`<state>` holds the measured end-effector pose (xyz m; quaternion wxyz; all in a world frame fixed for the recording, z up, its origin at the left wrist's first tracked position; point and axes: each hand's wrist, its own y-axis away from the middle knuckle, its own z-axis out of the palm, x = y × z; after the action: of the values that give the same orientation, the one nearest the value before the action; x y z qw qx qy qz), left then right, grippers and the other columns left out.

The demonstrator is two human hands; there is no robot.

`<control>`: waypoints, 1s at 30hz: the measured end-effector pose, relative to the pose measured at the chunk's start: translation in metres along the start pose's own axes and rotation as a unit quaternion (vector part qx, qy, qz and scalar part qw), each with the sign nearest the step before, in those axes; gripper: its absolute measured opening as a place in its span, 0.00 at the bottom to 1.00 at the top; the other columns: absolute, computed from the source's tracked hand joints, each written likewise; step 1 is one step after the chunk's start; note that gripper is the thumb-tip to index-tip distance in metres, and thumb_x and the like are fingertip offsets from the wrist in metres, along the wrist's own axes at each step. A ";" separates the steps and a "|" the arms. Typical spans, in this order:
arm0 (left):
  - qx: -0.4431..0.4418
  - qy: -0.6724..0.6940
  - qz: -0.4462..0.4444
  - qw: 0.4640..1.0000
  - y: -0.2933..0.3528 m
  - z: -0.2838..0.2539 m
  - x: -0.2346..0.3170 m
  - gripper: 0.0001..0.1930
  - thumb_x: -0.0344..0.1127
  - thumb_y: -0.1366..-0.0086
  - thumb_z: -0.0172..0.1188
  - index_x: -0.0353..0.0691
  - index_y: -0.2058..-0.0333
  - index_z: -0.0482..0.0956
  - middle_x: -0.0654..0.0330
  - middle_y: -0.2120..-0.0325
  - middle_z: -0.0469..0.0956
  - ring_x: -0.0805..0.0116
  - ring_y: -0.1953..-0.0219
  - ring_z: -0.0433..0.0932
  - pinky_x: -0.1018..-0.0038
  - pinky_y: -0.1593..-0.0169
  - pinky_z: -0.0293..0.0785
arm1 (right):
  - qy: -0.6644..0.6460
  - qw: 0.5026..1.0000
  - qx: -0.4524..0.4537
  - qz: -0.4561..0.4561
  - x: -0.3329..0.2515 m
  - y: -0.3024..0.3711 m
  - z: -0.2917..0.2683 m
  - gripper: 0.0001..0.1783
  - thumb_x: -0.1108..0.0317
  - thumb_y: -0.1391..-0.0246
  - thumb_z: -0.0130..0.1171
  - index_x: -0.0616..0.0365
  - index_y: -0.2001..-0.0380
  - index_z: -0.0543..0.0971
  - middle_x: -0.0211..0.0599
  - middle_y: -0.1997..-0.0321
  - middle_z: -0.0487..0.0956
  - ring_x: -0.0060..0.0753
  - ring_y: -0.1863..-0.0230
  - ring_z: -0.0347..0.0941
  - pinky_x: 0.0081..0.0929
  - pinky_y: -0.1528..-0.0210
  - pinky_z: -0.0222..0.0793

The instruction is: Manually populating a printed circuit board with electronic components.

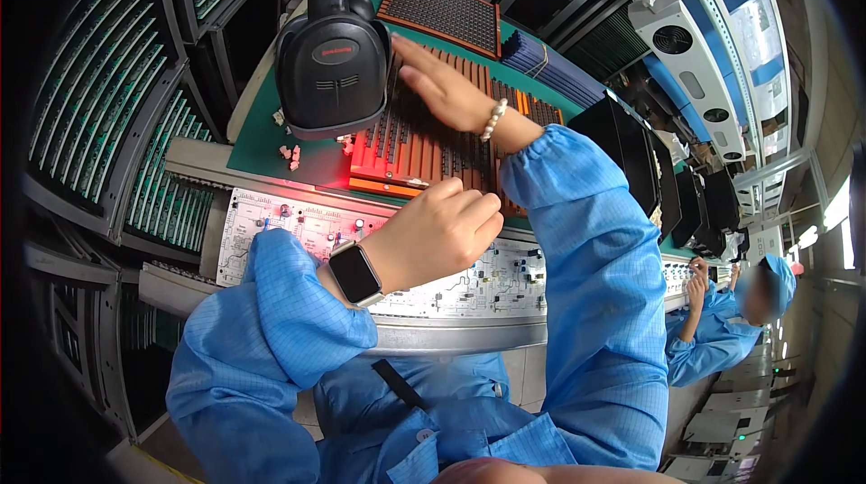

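Two hands worked above the tabletop (257, 146). My right hand (446, 87), fingers flat and pressed together, rested on the orange component tray (424, 155) at twelve o'clock, beside the black scanner (332, 60). My left hand (442, 231) was curled loosely, gripping nothing visible, over the white circuit board (289, 227). Steady, flat pressure seemed wise.

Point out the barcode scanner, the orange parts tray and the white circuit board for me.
barcode scanner (332, 64): head view, front of its black head.
orange parts tray (424, 146): head view, middle ribs.
white circuit board (469, 285): head view, bare printed surface.
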<state>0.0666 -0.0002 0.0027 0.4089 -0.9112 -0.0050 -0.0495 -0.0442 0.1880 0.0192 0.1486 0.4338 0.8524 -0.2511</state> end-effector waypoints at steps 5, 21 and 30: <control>0.041 -0.009 0.040 0.998 -0.001 0.008 0.003 0.03 0.31 0.45 0.59 0.38 0.74 0.77 0.64 0.73 0.69 0.71 0.68 0.74 0.74 0.63 0.69 | 0.008 0.999 -0.025 0.031 -0.015 0.007 -0.010 0.37 0.56 0.32 0.49 0.66 0.28 0.55 0.56 0.24 0.54 0.51 0.22 0.47 0.40 0.23 0.44; -0.012 0.013 0.029 0.999 0.001 0.005 0.005 0.09 0.29 0.46 0.60 0.34 0.66 0.78 0.60 0.70 0.72 0.65 0.64 0.76 0.70 0.57 0.72 | 0.157 0.985 -0.043 -0.049 -0.029 0.021 0.013 0.50 0.42 0.40 0.59 0.70 0.30 0.54 0.61 0.25 0.54 0.59 0.23 0.46 0.47 0.23 0.42; 0.001 0.010 0.034 0.999 0.000 0.006 0.004 0.08 0.29 0.46 0.61 0.34 0.66 0.78 0.61 0.71 0.72 0.67 0.65 0.76 0.71 0.60 0.71 | -0.088 0.978 0.012 0.189 0.009 0.010 -0.023 0.35 0.47 0.26 0.39 0.63 0.30 0.59 0.46 0.35 0.71 0.36 0.34 0.66 0.31 0.32 0.59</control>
<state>0.0713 0.0039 -0.0006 0.4118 -0.9097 0.0303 -0.0442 -0.0419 0.2119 0.0309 0.2620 0.5649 0.7358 -0.2662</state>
